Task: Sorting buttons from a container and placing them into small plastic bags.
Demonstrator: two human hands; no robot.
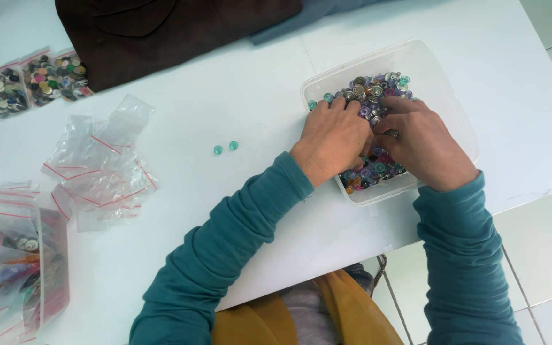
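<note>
A clear plastic tub [442,83] sits on the white table [237,83] and holds a heap of small metal and coloured buttons [373,89]. Both my hands are down in the heap, side by side. My left hand [332,139] lies palm down with its fingers dug into the buttons. My right hand [420,142] is next to it, fingertips curled among the buttons near the left hand. What the fingertips pinch is hidden. Two teal buttons [225,147] lie loose on the table, left of the tub.
A pile of empty small zip bags [100,166] lies at the left. Filled bags of buttons [36,80] sit at the far left, more filled bags [7,255] at the near left corner. Dark brown cloth [161,32] covers the table's far side. Tiled floor [544,255] shows at the right.
</note>
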